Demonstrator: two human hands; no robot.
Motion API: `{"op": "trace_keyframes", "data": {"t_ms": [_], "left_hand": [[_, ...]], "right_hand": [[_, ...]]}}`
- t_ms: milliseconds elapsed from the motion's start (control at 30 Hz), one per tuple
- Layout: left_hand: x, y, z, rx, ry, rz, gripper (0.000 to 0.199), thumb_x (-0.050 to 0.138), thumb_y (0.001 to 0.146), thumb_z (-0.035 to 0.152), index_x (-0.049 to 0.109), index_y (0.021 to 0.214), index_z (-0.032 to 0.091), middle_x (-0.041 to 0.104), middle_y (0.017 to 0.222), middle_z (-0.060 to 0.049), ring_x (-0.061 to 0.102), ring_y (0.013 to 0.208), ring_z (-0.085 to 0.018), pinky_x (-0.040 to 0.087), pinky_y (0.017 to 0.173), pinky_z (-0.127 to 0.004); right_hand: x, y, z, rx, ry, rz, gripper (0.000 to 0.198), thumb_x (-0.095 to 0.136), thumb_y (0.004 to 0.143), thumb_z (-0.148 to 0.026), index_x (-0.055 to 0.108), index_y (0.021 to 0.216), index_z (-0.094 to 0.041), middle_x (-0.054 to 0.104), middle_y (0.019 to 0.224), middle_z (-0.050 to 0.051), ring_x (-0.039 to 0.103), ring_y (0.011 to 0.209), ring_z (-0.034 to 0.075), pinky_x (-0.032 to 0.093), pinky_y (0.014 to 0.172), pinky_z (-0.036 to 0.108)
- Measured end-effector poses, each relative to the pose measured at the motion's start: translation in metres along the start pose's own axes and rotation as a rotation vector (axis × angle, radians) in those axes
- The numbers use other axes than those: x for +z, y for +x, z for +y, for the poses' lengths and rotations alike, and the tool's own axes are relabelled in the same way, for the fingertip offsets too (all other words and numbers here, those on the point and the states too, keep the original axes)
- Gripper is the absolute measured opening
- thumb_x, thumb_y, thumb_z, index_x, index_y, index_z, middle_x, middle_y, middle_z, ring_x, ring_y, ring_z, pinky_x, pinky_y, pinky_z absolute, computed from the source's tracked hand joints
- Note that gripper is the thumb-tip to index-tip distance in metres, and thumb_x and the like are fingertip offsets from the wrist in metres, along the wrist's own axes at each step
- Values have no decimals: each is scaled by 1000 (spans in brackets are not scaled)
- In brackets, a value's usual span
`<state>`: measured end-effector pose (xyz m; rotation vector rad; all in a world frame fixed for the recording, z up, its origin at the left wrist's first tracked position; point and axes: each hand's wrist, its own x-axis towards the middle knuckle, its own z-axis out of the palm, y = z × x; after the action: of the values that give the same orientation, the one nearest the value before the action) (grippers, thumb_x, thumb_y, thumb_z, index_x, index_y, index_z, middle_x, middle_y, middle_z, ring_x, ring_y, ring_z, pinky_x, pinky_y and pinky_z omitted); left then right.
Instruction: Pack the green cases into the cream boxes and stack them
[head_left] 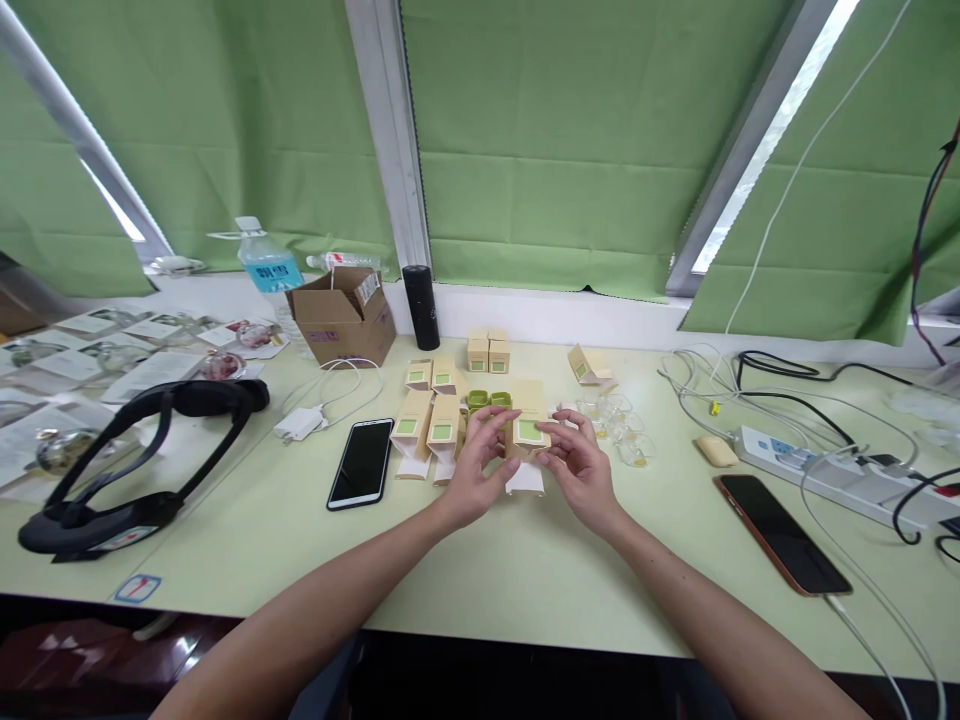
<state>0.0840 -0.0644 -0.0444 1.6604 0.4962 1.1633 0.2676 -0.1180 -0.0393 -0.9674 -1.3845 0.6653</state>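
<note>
A small kraft-paper box [529,430] with a green window stands between my hands, its upper flap raised at the back and a white flap [525,480] sticking out at the front. My left hand [476,468] closes on its left side with thumb and fingers. From the right, my right hand [586,468] grips the same box. Just left are two similar open boxes [445,430] with white flaps hanging out. Small green containers [489,400] sit behind my left hand, partly hidden. Several clear plastic pieces [626,430] lie to the right of my right hand.
More kraft boxes [488,352] stand behind, and one open box [589,365] is tipped at back right. A phone [361,463] lies left, another phone [784,532] right by a power strip [817,475] and cables. A black headset [142,470] rests at far left.
</note>
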Motion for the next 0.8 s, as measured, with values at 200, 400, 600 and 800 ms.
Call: {"op": "trace_keyframes", "data": {"t_ms": [200, 400, 600, 800], "left_hand": [[-5, -1, 0, 20, -96, -204, 92, 70, 85, 65, 29, 162, 37, 19, 160, -12, 33, 149, -37, 39, 120, -52], [-4, -1, -2, 13, -34, -227, 105, 81, 78, 58, 22, 162, 41, 11, 166, -9, 24, 154, -38, 34, 123, -56], [-4, -2, 3, 16, -18, -204, 86, 71, 90, 50, 24, 162, 40, 14, 165, -9, 28, 153, -35, 38, 122, -54], [-3, -2, 2, 15, -20, -130, 75, 68, 93, 49, 34, 159, 39, 21, 161, -10, 43, 142, -33, 43, 118, -51]], "right_hand": [[-3, 2, 1, -6, -1, 48, 28, 69, 94, -32, 71, 122, -34, 40, 135, 7, 67, 89, 13, 63, 89, 40], [-2, 2, 1, -9, -18, 65, 28, 69, 94, -34, 71, 121, -32, 40, 135, 7, 67, 87, 12, 63, 87, 40], [-1, 1, -1, -19, -47, 54, 30, 69, 94, -34, 70, 124, -33, 40, 136, 7, 67, 85, 12, 65, 85, 39], [-1, -1, -3, -31, -61, 23, 32, 69, 94, -36, 70, 126, -34, 39, 139, 7, 68, 90, 14, 65, 88, 41]]}}
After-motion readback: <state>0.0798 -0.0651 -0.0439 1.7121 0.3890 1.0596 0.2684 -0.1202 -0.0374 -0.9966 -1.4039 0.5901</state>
